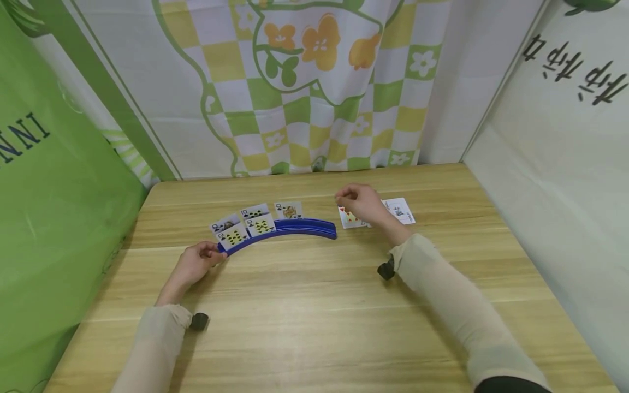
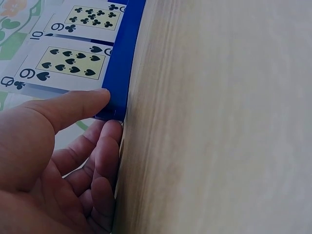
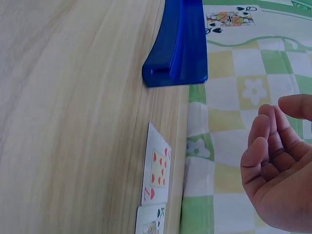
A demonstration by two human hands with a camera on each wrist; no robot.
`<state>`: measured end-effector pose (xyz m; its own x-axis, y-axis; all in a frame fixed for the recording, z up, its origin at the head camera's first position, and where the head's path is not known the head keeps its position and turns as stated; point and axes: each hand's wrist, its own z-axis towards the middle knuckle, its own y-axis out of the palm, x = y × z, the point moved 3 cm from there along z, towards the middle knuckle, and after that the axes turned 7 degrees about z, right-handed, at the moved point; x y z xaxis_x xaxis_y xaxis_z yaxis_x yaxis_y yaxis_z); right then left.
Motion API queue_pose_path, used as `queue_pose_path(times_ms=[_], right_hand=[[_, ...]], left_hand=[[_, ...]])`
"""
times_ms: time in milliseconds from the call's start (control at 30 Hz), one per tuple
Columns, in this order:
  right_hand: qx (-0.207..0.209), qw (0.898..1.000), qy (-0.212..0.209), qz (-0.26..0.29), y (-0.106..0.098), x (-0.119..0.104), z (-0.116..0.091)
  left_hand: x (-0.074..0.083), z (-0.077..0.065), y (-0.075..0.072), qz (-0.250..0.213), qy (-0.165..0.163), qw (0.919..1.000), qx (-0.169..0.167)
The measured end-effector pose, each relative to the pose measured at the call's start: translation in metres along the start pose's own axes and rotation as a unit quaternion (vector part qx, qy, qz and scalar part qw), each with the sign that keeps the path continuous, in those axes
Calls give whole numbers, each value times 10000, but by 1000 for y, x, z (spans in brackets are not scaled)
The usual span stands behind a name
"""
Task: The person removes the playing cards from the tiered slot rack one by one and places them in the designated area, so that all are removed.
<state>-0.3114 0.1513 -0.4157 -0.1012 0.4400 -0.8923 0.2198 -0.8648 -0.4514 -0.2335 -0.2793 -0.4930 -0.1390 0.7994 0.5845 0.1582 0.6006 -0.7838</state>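
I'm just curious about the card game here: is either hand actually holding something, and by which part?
The left hand pinches the blue card holder at its left end. The right hand holds nothing, curled above the red card.

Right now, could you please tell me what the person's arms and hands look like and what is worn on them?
Both hands, left hand and right hand, are bare. Thin, close-fitting beige sleeves cover both forearms to the wrists. A small black camera unit sits under each wrist. A dark cuff shows near the right elbow.

Curtained recording booth, wooden table
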Motion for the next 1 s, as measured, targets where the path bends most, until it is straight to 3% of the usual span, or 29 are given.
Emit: queue_pose_path(times_ms=[1000], right_hand=[[-220, 9995, -68, 200, 33, -17, 7]], left_hand=[[-1, 1, 0, 57, 58, 10000, 3]])
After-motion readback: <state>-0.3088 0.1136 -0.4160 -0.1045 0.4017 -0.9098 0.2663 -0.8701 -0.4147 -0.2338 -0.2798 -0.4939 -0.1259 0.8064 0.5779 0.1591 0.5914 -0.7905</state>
